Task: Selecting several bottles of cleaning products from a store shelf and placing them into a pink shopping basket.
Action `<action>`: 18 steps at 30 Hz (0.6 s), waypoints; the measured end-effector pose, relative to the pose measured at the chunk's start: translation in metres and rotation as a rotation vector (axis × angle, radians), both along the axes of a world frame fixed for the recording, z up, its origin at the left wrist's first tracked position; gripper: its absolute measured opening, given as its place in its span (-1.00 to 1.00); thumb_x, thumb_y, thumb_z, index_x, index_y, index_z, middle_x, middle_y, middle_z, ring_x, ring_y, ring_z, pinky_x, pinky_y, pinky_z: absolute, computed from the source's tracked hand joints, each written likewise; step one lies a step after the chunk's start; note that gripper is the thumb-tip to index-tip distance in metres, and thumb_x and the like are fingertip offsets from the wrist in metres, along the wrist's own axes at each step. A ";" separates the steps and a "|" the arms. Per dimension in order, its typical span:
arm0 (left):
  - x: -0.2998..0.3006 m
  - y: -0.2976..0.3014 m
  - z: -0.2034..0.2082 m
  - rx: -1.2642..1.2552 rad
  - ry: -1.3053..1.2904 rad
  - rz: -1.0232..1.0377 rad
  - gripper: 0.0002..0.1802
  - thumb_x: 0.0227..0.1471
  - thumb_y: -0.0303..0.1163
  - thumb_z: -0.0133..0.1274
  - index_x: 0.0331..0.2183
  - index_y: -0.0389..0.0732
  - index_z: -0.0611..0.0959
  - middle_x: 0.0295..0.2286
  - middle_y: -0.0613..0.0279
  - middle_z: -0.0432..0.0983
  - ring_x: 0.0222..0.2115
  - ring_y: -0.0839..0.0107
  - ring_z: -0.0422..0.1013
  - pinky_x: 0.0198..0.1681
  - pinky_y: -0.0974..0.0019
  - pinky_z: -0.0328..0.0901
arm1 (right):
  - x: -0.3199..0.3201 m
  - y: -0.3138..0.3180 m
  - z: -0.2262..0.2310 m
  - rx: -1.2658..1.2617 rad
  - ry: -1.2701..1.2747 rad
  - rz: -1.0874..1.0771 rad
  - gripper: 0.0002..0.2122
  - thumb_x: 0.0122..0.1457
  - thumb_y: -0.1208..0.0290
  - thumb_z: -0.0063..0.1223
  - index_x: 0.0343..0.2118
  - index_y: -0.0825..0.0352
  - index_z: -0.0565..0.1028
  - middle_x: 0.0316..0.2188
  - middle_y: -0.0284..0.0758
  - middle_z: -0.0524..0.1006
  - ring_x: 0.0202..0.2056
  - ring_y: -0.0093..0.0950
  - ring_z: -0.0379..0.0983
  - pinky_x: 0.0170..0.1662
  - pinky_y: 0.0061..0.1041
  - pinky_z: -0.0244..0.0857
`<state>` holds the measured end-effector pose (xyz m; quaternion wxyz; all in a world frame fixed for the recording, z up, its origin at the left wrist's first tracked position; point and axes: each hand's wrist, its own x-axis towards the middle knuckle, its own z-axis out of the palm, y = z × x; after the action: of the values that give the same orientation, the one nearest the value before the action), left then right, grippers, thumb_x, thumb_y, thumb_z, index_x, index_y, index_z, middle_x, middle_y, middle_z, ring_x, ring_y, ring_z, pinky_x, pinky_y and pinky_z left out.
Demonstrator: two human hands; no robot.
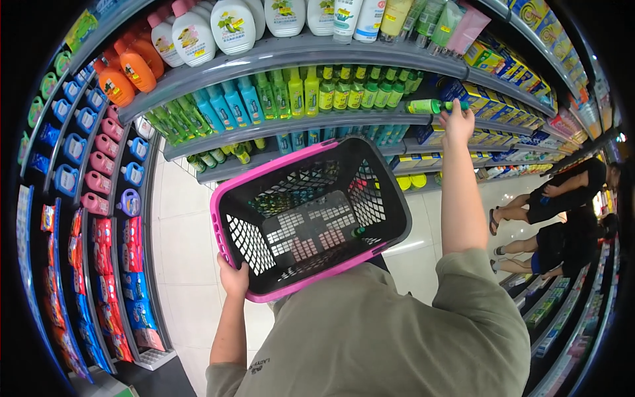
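My left hand [234,276] is closed on the pink rim of a black shopping basket [228,180], at its left end. The basket hangs in front of my body with its opening facing up, and a small green item [358,232] lies inside. Out at the shelf on the right, my right hand [457,124] grips a small green bottle [425,106] by its dark green cap end. The bottle lies sideways, its label pointing left. Similar green bottles [357,94] stand in a row on the same shelf, left of my hand.
White pump-style bottles [233,26] and orange bottles [116,83] fill the upper shelf [297,59]. Blue and yellow boxes [476,106] are stacked right of my hand. Detergent jugs [99,159] and bagged goods [135,291] line the left shelves. Two people [562,198] stand in the aisle at right.
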<state>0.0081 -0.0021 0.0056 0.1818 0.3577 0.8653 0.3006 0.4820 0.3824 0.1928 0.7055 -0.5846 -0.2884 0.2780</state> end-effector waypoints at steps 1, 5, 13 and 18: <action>0.000 -0.001 0.001 0.008 0.001 -0.006 -0.17 -0.18 -0.37 0.10 0.13 -0.29 0.15 -0.26 -0.21 0.51 -0.23 -0.14 0.46 -0.14 0.04 0.33 | -0.003 -0.015 0.003 -0.013 -0.003 0.008 -0.61 0.17 0.28 0.12 -0.05 0.38 0.31 -0.33 -0.31 0.47 -0.44 -0.51 0.48 -0.50 -0.57 0.37; 0.002 -0.001 0.003 -0.003 0.018 -0.015 -0.15 -0.17 -0.36 0.11 0.15 -0.29 0.13 -0.25 -0.21 0.50 -0.22 -0.14 0.45 -0.14 0.04 0.33 | -0.019 -0.071 0.010 0.109 -0.122 0.092 -0.73 0.17 0.29 0.14 -0.17 0.33 0.41 -0.40 -0.40 0.48 -0.42 -0.59 0.48 -0.46 -0.67 0.30; -0.001 0.003 0.004 0.001 -0.007 -0.031 -0.17 -0.15 -0.36 0.11 0.14 -0.32 0.14 -0.25 -0.18 0.52 -0.24 -0.09 0.48 -0.16 0.07 0.34 | -0.085 -0.121 -0.047 -0.059 -0.291 0.537 -0.78 0.16 0.35 0.16 -0.20 0.33 0.47 -0.37 -0.41 0.50 -0.42 -0.62 0.51 -0.40 -0.71 0.34; 0.000 0.003 0.007 -0.057 -0.020 -0.008 -0.20 -0.12 -0.40 0.14 0.13 -0.32 0.14 -0.22 -0.15 0.52 -0.22 0.00 0.50 -0.15 0.16 0.35 | -0.128 -0.130 -0.119 -0.218 -0.851 0.818 -0.75 0.08 0.32 0.19 -0.30 0.39 0.47 -0.44 -0.21 0.53 -0.42 -0.38 0.53 -0.34 -0.44 0.39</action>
<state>0.0081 0.0010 0.0124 0.2018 0.3529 0.8701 0.2788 0.3540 0.2526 0.0737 0.2999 -0.5551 -0.7170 0.2963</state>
